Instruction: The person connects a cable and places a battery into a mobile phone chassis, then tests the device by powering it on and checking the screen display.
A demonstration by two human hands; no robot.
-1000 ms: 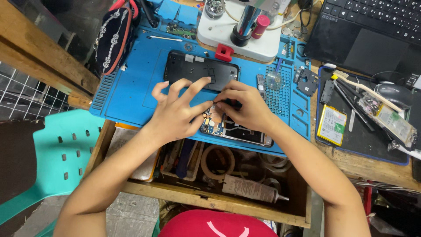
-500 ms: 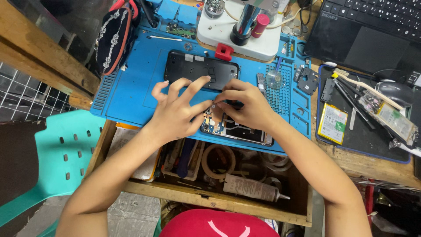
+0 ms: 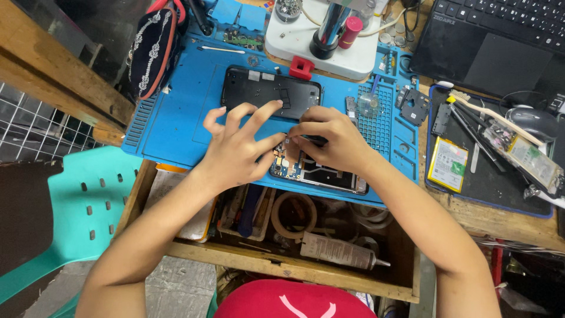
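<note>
Both hands work over an opened phone (image 3: 321, 175) that lies on the near edge of a blue work mat (image 3: 176, 118) on the counter (image 3: 500, 221). The left hand (image 3: 238, 150) rests on the phone's left end, fingers spread and arched, thumb tip pressed near the exposed circuit board. The right hand (image 3: 329, 138) covers the phone's upper edge, fingers curled and pressed together; whether it pinches a tool or part cannot be told. The fingertips of the two hands almost meet above the board.

Just beyond the hands lies a black phone back cover (image 3: 271, 88), inner side up. Behind it stands a white microscope base (image 3: 321, 50) with a red clip (image 3: 301, 68) at its front edge. To the right, a black mat (image 3: 488, 182) carries a flat battery (image 3: 448, 164) and brushes. A laptop (image 3: 500, 41) sits at the far right. Below the mat, an open drawer (image 3: 294, 265) holds tape rolls and a glue tube (image 3: 338, 250). A teal chair (image 3: 76, 206) stands to the left.
</note>
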